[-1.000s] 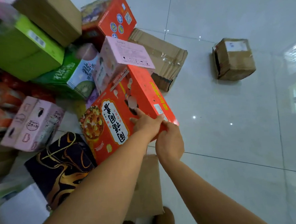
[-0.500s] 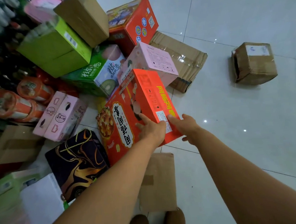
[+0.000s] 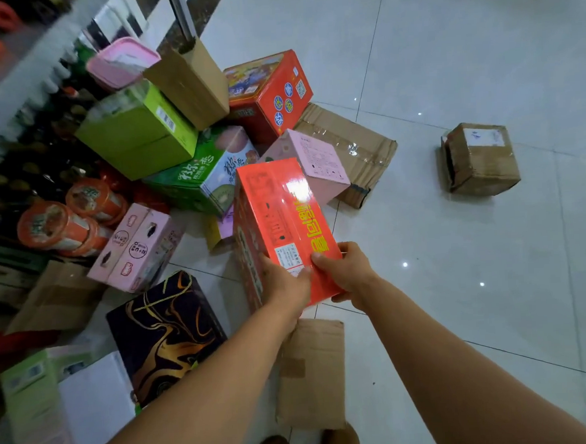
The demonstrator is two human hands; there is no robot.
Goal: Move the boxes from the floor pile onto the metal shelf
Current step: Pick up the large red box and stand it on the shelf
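Observation:
A tall red box (image 3: 277,219) with yellow lettering stands tilted at the near edge of the floor pile. My left hand (image 3: 283,284) grips its near left corner, and my right hand (image 3: 344,270) grips its near right edge with the thumb on top. Behind it lie a pink box (image 3: 312,162), a green kiwi-print box (image 3: 193,180), a lime green box (image 3: 135,135), another red box (image 3: 270,92) and a taped brown carton (image 3: 352,146). The white edge of a shelf (image 3: 35,62) crosses the upper left.
A small brown carton (image 3: 480,159) sits alone on the tiled floor at right. A black and gold box (image 3: 161,333), a pink carry box (image 3: 135,248) and flat cardboard (image 3: 311,371) lie near my feet. Orange tubs (image 3: 58,226) and bottles fill the left.
The red box has been turned up onto its narrow side and drawn nearer. My right hand moved from beside it to gripping its near right edge. The view pulled back.

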